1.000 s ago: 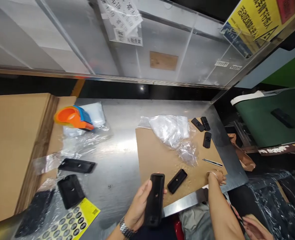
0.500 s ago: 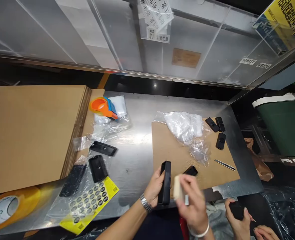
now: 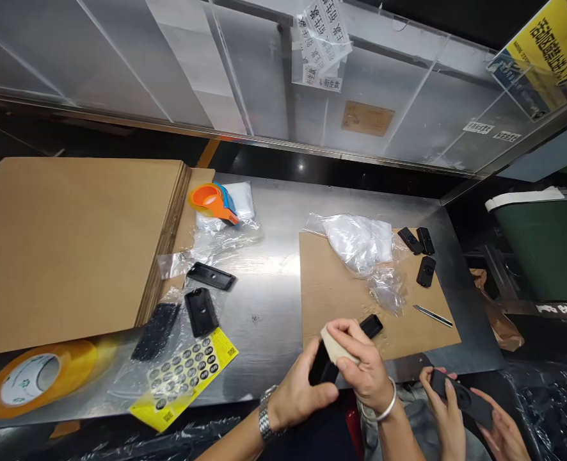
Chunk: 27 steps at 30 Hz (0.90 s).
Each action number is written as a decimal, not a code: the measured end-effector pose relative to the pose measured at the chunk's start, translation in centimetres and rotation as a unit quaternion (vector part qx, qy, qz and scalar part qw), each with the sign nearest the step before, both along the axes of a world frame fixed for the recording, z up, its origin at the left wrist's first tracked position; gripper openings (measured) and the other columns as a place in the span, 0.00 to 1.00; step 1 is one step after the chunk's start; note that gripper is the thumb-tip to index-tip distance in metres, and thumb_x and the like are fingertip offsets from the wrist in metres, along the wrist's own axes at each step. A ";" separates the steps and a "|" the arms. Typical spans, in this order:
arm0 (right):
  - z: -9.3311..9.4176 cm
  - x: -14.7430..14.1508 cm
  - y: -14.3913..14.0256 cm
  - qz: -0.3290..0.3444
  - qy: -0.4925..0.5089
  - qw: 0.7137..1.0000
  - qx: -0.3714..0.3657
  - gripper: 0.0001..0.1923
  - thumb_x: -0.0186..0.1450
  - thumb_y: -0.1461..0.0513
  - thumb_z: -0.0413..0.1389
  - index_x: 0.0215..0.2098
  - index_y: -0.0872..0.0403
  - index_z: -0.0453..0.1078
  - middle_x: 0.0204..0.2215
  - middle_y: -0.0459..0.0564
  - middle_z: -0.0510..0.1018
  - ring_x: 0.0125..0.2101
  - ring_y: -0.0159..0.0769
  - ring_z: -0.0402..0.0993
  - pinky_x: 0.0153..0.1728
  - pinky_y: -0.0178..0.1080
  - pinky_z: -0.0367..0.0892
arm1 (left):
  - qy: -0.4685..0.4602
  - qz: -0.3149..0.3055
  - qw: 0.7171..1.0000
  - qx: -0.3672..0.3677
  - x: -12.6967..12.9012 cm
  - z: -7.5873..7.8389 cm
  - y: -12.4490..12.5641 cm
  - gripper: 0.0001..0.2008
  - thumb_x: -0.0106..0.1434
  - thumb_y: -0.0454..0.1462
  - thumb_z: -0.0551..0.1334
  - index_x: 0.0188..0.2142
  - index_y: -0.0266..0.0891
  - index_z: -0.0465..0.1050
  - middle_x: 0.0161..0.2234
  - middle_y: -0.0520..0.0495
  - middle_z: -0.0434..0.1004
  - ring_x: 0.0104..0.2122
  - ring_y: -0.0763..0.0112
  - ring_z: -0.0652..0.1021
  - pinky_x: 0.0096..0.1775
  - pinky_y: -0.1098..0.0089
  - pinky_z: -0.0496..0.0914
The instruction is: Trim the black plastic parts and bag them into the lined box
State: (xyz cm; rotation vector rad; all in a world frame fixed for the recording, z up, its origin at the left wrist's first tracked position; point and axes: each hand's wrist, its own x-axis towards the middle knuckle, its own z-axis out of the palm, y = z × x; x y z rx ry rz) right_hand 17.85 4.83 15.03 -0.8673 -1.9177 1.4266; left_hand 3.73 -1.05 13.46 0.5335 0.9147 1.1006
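My left hand (image 3: 299, 396), with a metal watch at its wrist, grips a black plastic housing (image 3: 319, 366) over the bench's front edge. The hands partly cover the housing. A cream-coloured pad (image 3: 335, 347) is pinched in my right hand (image 3: 366, 370) and touches the housing's upper part. Whether the pad is cloth or sponge I cannot tell. Just beyond my right hand, another black plastic part (image 3: 372, 325) lies on a flat cardboard sheet (image 3: 329, 301).
A co-worker's hands (image 3: 449, 410) hold a dark part at lower right. A utility knife (image 3: 433, 315), clear plastic bags (image 3: 358, 240) and black parts (image 3: 425, 271) lie on the right. Leftward are a cardboard stack (image 3: 77, 237), tape dispenser (image 3: 216, 203), yellow sticker sheet (image 3: 226, 349) and tape roll (image 3: 34, 381).
My right hand has moved left, bringing the cream pad onto the housing. My left hand has tilted the housing. The view has shifted slightly, and the co-worker's part is now held across both hands.
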 end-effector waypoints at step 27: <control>0.5 -0.2 -1.6 -0.078 0.007 0.994 -0.077 0.22 0.62 0.53 0.47 0.51 0.52 0.63 0.44 0.53 0.64 0.45 0.39 0.62 0.44 0.41 0.61 | -0.289 -0.120 0.950 -0.021 -1.4 -0.5 -1.1 0.33 0.41 0.54 0.61 0.41 0.32 0.70 0.28 0.40 0.74 0.23 0.70 0.71 0.25 0.73 0.61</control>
